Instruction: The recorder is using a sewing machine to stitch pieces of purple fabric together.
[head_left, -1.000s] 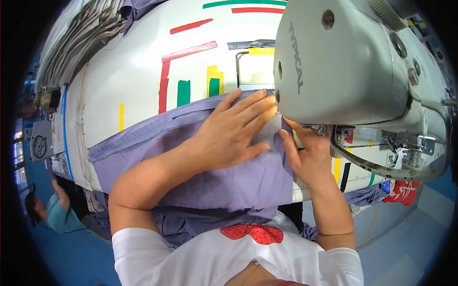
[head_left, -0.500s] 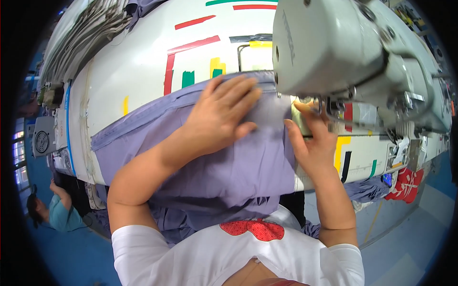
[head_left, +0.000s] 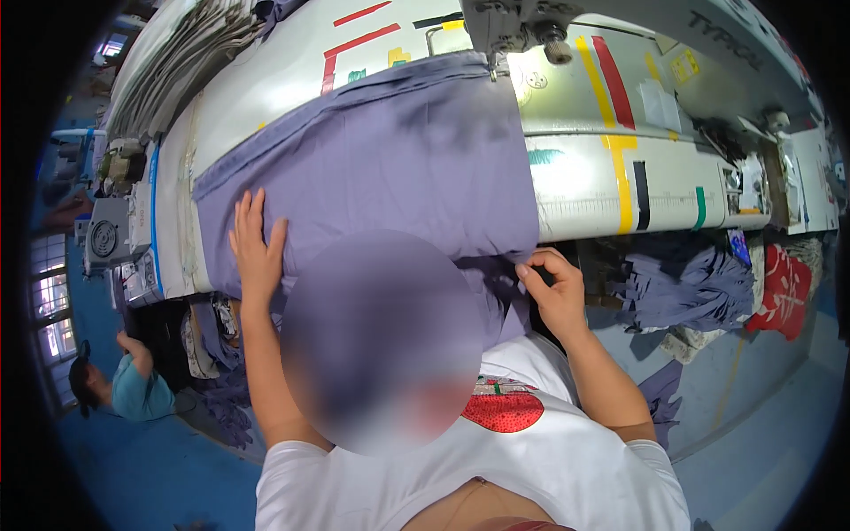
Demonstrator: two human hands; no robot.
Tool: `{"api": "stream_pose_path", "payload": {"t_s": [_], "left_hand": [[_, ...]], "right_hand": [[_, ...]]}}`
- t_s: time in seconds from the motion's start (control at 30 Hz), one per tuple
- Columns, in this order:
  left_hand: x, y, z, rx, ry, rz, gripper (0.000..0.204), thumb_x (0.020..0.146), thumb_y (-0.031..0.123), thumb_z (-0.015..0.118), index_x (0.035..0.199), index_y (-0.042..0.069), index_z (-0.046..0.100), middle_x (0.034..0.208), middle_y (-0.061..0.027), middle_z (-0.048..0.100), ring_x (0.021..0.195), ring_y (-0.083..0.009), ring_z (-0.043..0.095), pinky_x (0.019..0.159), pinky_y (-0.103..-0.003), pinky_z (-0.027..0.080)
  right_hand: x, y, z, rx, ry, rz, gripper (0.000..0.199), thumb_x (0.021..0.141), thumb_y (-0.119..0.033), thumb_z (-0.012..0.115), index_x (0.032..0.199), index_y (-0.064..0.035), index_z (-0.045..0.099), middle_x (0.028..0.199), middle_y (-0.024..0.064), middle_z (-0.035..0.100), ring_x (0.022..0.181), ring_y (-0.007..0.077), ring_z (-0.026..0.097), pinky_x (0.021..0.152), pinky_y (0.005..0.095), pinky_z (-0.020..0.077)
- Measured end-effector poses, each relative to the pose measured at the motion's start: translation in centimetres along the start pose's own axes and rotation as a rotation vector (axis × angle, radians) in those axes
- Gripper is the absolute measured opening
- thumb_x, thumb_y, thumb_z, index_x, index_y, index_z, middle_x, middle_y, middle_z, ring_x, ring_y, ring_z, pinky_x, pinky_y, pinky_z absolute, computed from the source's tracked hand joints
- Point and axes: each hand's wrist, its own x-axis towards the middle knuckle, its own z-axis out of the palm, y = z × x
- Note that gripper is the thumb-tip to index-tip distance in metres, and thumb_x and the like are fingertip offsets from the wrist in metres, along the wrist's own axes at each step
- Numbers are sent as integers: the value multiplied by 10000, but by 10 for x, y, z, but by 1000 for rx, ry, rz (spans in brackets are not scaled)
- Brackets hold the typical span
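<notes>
A wide piece of purple-grey fabric lies spread over the machine table, its near part hanging over the front edge. Its far edge carries a folded, seamed band that runs up to the needle area of a sewing machine. On the fabric's left part rests my left hand, open, fingers apart and flat. At the near right corner, my right hand is closed, thumb and forefinger pinching the fabric's edge. A round blurred patch hides the fabric in front of my body.
Stacked cloth pieces lie at the far left. Coloured tape strips mark the white table. Purple cloth and a red bundle sit below its right side. Another person is at the lower left.
Both hands have drawn back from the needle area toward my body, the left also leftward. The fabric lies more spread out. The view has shifted, so the machine appears higher.
</notes>
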Motion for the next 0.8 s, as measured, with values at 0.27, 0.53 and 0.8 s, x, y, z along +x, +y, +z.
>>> {"api": "stream_pose_path", "payload": {"t_s": [0.27, 0.53, 0.8], "left_hand": [[-19, -93, -6, 61, 231, -273, 414, 863, 304, 676, 1130, -7, 621, 1109, -194, 611, 1046, -334, 581, 924, -380, 449], [-12, -109, -6, -2, 190, -297, 251, 866, 236, 666, 866, -8, 607, 818, -165, 623, 776, -311, 605, 713, -389, 472], [9, -68, -20, 11, 240, -302, 198, 854, 159, 644, 977, 6, 614, 892, -147, 620, 794, -296, 603, 756, -384, 483]], "right_hand": [[-7, 7, 15, 143, -43, 28, 177, 770, -96, 727, 829, 16, 603, 769, 65, 624, 754, 143, 584, 708, 285, 465], [18, 33, 21, -348, 143, -415, 206, 779, -165, 756, 815, 25, 685, 732, 21, 632, 728, 93, 556, 669, 250, 451], [3, 24, 3, 315, -514, 80, 297, 866, -203, 696, 1051, 26, 663, 929, 40, 692, 854, 95, 596, 789, 282, 493]]}}
